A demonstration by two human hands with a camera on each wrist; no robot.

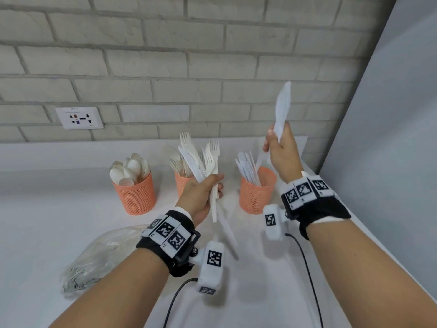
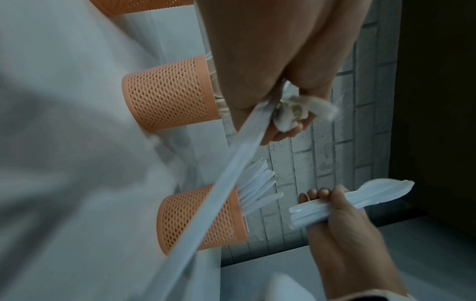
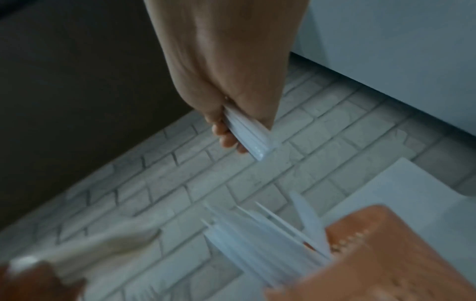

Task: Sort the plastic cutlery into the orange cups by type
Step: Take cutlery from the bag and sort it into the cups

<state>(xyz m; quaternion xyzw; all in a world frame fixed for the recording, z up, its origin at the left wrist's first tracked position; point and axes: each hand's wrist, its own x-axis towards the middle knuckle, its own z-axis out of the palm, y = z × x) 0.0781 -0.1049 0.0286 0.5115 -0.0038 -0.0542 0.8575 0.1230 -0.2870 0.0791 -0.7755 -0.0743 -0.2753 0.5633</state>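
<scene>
bare forearms; each wrist wears a black strap (image 1: 324,209) with black-and-white marker tiles (image 1: 166,233) and a white cabled camera (image 1: 210,266).

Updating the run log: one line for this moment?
left hand: grips forks and knives | right hand: holds knives raised above knife cup

Orange mesh cups (image 1: 134,194), white cutlery (image 1: 282,110)

- A mixed bunch of white plastic forks and knives (image 1: 205,166) is gripped in the left hand (image 1: 201,195).
- White plastic knives (image 1: 282,107), seemingly several, are held upright in the right hand (image 1: 282,152).
- Three orange mesh cups (image 1: 135,195) are seen standing on the white counter (image 1: 47,223), each filled by type.
</scene>
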